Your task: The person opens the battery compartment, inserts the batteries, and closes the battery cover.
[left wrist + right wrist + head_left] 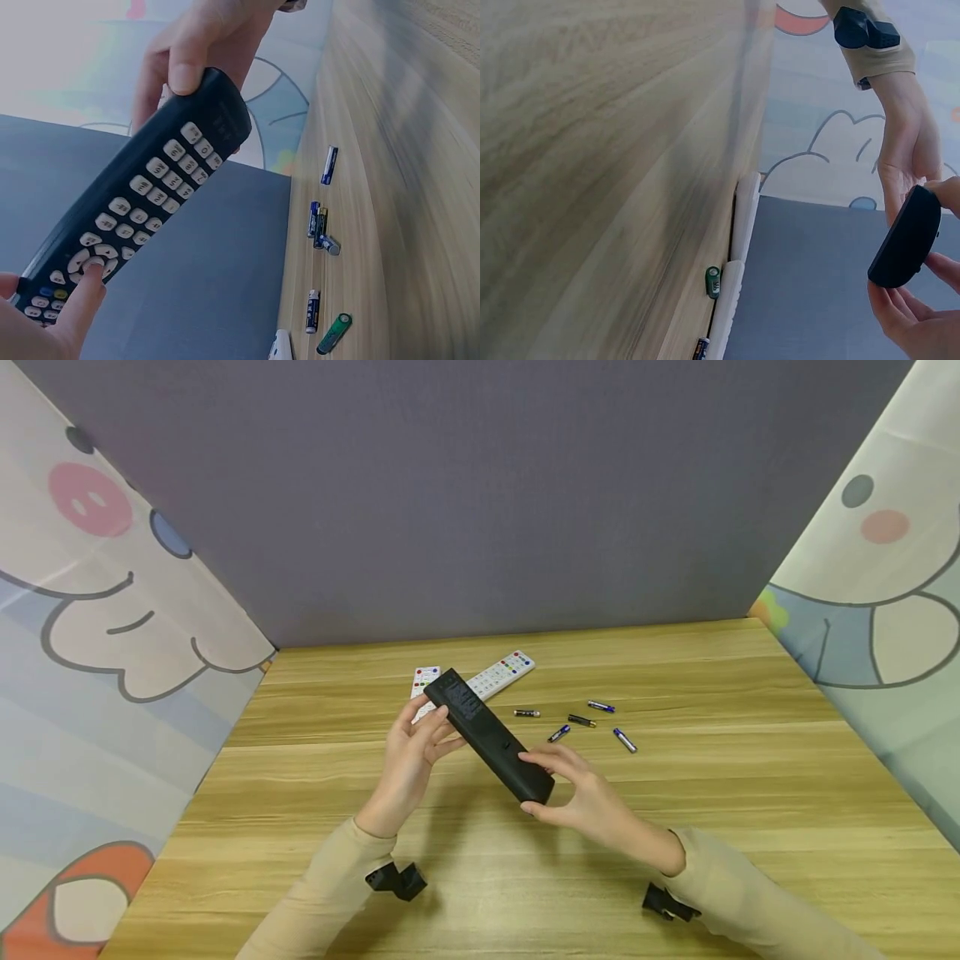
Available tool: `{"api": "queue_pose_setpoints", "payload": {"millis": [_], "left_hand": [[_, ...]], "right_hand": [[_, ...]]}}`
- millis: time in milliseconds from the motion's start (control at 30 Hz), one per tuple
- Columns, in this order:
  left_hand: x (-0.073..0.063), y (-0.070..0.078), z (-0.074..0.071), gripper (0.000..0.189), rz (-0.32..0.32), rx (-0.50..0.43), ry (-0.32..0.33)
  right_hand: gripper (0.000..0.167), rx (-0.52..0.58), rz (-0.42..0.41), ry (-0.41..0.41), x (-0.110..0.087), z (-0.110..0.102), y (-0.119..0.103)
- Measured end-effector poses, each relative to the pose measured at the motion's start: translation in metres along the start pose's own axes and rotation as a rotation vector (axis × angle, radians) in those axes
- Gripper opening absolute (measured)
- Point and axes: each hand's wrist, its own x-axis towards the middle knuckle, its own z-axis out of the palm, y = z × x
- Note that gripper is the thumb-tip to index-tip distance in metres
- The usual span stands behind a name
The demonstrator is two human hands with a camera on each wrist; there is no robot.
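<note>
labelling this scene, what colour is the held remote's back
The remote has a black back, seen best in the head view.

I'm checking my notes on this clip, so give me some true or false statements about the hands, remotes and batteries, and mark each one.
1. The left hand and right hand both hold the black remote. True.
2. Two white remotes rest on the table. True.
3. The black remote lies flat on the table. False: it is held up above it.
4. The left wrist view shows a green battery. True.
5. The head view shows the black remote's front. False: it shows the back.
</note>
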Motion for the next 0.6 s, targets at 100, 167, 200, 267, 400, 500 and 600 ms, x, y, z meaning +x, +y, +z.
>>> {"api": "queue_pose_setpoints", "payload": {"millis": [100,167,200,267,400,500,600], "left_hand": [[0.0001,0.0,0.0003,0.029,-0.01,-0.001,0.009],[0.0001,0.0,0.0004,0.027,-0.018,0.0,0.024],[0.0,0.0,0.0006,0.027,-0.021,0.0,0.033],[0.0001,-0.0003,0.0009,0.026,-0.025,0.002,0.051],[-0.0002,-0.0018,0.0022,0.028,-0.02,0.001,0.069],[-0.0007,-0.0037,0.0027,0.029,-0.021,-0.005,0.077],[-0.0011,-0.005,0.003,0.028,-0.026,-0.009,0.088]], "right_hand": [[0.053,-0.035,-0.023,0.012,-0.0007,0.0005,0.0008],[0.053,-0.054,-0.035,0.019,-0.0008,0.0009,0.0007],[0.053,-0.059,-0.04,0.021,-0.001,0.0011,0.0007],[0.053,-0.069,-0.04,0.023,-0.0015,0.0017,0.0009],[0.053,-0.075,-0.03,0.025,-0.0024,0.003,0.0019],[0.053,-0.076,-0.022,0.024,-0.0024,0.0039,0.0026],[0.053,-0.084,-0.011,0.018,-0.0024,0.0044,0.0032]]}}
